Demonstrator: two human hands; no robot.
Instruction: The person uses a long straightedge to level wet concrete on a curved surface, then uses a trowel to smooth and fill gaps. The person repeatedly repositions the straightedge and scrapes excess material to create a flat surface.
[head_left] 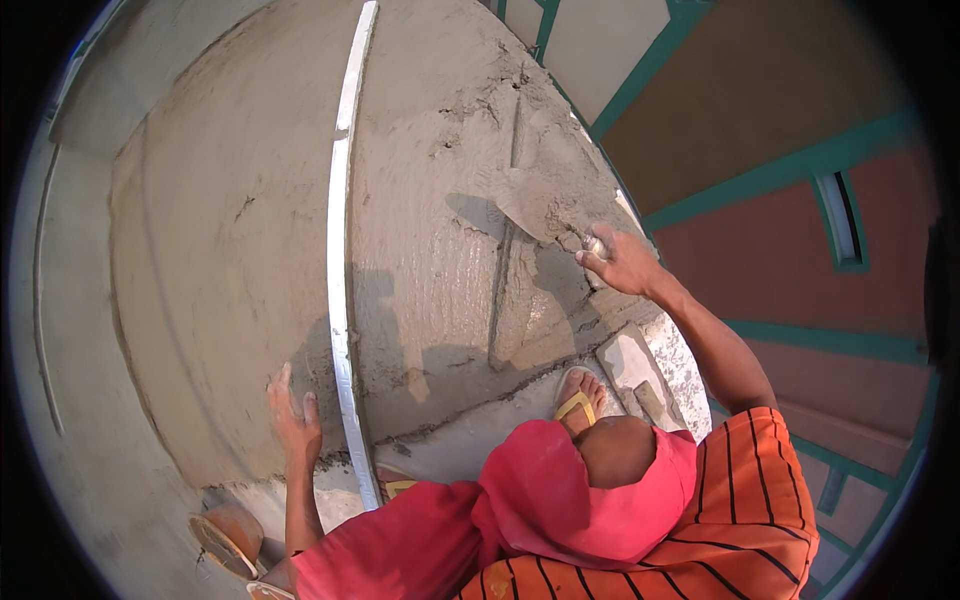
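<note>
My right hand [620, 262] is shut on the handle of a trowel, whose grey, mortar-smeared blade [532, 203] lies over the wet, rough mortar [440, 300] on the right side of the work surface. My left hand [295, 420], fingers apart and holding nothing, is at the lower part of the smoother grey mortar [210, 250]; I cannot tell if it touches it. A long silver straightedge [340, 200] runs upright through the picture between my hands, dividing the smoother area from the rougher one.
My sandalled foot [580, 398] stands at the mortar's lower edge, beside a flat grey tool or board [625, 365]. An orange-brown bucket [225, 535] sits at lower left. A pale concrete edge [80, 280] borders the left; painted panels with teal trim [760, 160] are at right.
</note>
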